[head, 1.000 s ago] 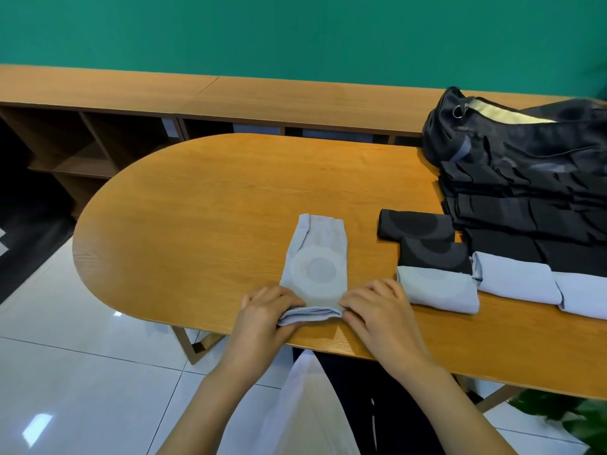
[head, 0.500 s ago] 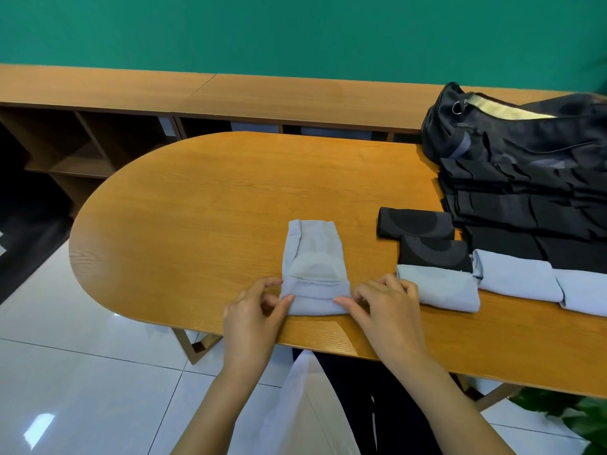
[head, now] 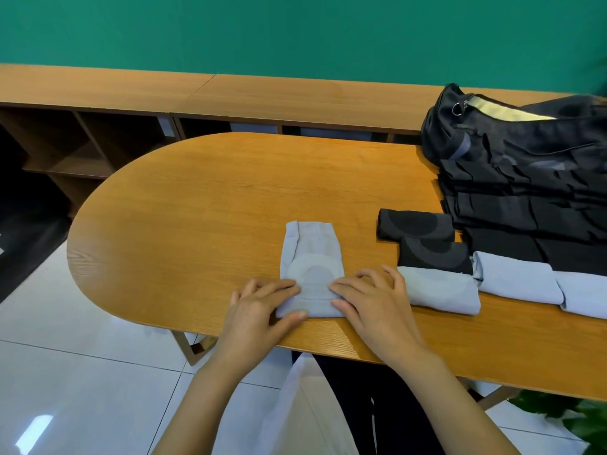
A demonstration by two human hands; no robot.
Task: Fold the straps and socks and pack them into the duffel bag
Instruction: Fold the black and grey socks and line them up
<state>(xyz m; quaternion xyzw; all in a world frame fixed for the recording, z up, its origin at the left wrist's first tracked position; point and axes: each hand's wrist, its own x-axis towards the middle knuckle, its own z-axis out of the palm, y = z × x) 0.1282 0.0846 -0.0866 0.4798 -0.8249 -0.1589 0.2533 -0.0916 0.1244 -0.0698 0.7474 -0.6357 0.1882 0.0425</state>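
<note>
On the oval wooden counter (head: pixel 197 208), near the front edge, the pale blue sock (head: pixel 312 257) looks soft, light and floppy, so I'd grab it at the folded near end, where the left hand (head: pixel 259 310) and right hand (head: pixel 371 307) pinch it with their fingers (head: pixel 279 288).

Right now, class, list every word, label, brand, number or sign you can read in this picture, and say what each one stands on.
No text can be read in this view.
Small pale tag on the brown wooden shelf unit: too small and blurred to read.
Black fabric duffel bag: no legible brand or label.
Pale blue knitted sock: a grey circle pattern only, no lettering.
</note>
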